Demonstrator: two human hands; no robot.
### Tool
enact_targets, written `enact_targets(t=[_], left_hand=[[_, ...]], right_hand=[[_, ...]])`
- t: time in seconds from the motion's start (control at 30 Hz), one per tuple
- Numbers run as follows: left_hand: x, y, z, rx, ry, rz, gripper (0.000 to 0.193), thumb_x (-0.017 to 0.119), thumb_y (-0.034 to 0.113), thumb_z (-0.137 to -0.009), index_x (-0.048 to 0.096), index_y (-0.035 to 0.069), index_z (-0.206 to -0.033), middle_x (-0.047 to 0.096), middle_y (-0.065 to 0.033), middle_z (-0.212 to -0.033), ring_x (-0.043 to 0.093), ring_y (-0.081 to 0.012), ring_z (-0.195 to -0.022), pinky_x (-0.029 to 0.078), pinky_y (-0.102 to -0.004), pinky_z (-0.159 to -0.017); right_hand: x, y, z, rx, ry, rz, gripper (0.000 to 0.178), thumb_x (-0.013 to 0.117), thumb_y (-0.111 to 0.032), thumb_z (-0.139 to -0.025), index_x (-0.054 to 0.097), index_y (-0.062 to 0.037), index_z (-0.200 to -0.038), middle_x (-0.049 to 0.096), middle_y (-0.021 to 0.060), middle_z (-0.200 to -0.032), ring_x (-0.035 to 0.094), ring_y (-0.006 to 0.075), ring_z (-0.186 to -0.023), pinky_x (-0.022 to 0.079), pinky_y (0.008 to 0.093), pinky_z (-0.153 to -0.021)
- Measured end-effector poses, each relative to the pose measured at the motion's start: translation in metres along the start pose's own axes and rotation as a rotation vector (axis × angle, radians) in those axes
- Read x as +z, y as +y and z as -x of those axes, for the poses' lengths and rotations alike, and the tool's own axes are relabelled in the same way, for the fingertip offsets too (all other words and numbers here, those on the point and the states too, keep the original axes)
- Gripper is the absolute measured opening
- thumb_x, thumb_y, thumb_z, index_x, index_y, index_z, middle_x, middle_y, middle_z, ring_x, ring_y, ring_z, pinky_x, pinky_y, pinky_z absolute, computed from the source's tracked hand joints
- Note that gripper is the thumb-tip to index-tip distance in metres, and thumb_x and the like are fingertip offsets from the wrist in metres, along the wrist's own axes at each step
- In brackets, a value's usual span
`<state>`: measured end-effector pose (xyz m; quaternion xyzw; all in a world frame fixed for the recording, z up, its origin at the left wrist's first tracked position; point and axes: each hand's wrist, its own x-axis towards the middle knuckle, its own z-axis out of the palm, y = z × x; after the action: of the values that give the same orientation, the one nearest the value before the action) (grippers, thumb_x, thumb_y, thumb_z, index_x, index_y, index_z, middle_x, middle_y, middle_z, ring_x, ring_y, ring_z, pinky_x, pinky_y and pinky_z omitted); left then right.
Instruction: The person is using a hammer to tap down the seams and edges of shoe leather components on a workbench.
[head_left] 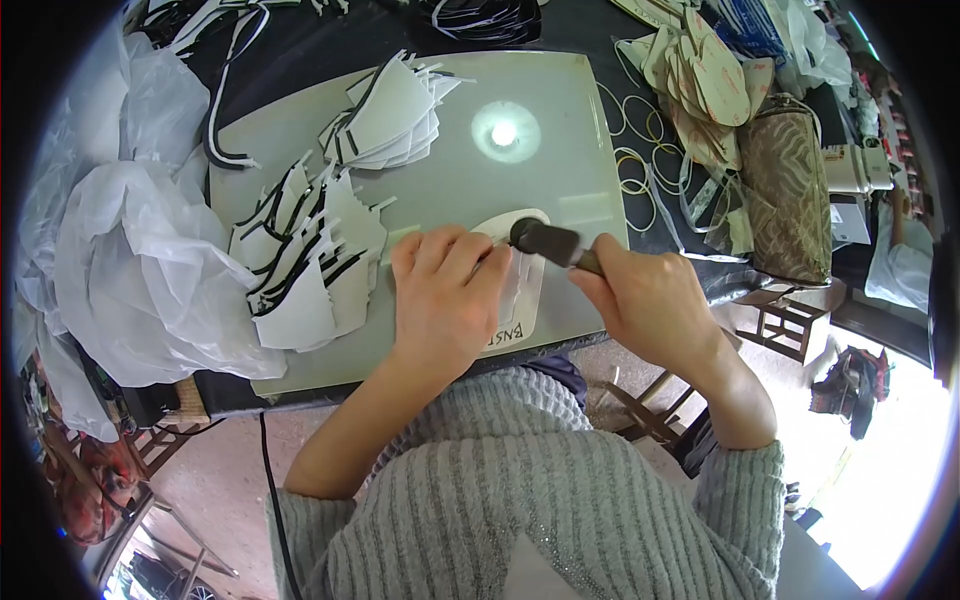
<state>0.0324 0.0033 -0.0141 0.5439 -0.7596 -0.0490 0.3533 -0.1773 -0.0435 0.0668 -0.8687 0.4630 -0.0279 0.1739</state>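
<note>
My right hand (655,302) is wrapped round the short handle of a hammer (550,244). Its dark head is over the upper part of a pale, rounded shoe-shaped template (533,285) with dark lettering near its lower end. My left hand (447,295) presses its bent fingers together on a thin white piece (514,282) lying on this template. The fingertips are close to the hammer head and partly hide the piece. To the left, white pieces with black edging (310,265) lie in an overlapping pile. A second such pile (395,118) sits farther back.
A grey-green board (430,200) covers much of the black-covered table. Translucent plastic bags (150,270) heap up at left. On the right are pale sole-shaped pieces (705,70), loops of cord (640,170) and a patterned brown pouch (787,195). A wooden stool (785,325) stands beyond.
</note>
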Motion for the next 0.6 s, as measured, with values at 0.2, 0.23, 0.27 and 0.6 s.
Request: enact_targets(t=[0.2, 0.23, 0.27, 0.6], left_hand=[[-0.001, 0.000, 0.001, -0.004, 0.003, 0.015, 0.020, 0.070, 0.004, -0.075, 0.071, 0.009, -0.095, 0.062, -0.0008, -0.093, 0.058, -0.0222, -0.094, 0.036, -0.0408, -0.087], [-0.002, 0.001, 0.001, -0.007, 0.002, 0.017, 0.020, 0.070, 0.004, -0.076, 0.071, 0.009, -0.095, 0.062, -0.0008, -0.093, 0.058, -0.0223, -0.094, 0.036, -0.0409, -0.087], [-0.003, 0.002, 0.001, -0.006, 0.001, 0.018, 0.020, 0.070, 0.004, -0.076, 0.071, 0.009, -0.095, 0.062, -0.0008, -0.093, 0.058, -0.0223, -0.094, 0.036, -0.0409, -0.087], [-0.002, 0.011, 0.016, 0.017, -0.022, -0.170, 0.028, 0.064, 0.011, -0.073, 0.067, 0.003, -0.100, 0.059, -0.0038, -0.098, 0.057, -0.0224, -0.097, 0.037, -0.0422, -0.090]], right_hand=[[-0.001, -0.001, -0.005, -0.034, -0.055, 0.047, 0.036, 0.057, -0.033, -0.098, 0.048, -0.0025, -0.082, 0.055, 0.0109, -0.052, 0.059, 0.0319, -0.045, 0.045, 0.0404, -0.041], [0.001, 0.000, -0.003, -0.031, -0.104, 0.103, 0.036, 0.057, -0.034, -0.098, 0.048, -0.0024, -0.082, 0.055, 0.0110, -0.052, 0.059, 0.0319, -0.045, 0.045, 0.0402, -0.041], [0.002, 0.000, -0.002, -0.028, -0.154, 0.159, 0.037, 0.057, -0.034, -0.098, 0.049, -0.0024, -0.082, 0.056, 0.0111, -0.053, 0.059, 0.0319, -0.045, 0.045, 0.0399, -0.041], [0.003, -0.004, -0.003, 0.011, -0.170, 0.152, 0.036, 0.056, -0.034, -0.099, 0.049, -0.0031, -0.082, 0.057, 0.0110, -0.053, 0.060, 0.0312, -0.045, 0.045, 0.0399, -0.041]])
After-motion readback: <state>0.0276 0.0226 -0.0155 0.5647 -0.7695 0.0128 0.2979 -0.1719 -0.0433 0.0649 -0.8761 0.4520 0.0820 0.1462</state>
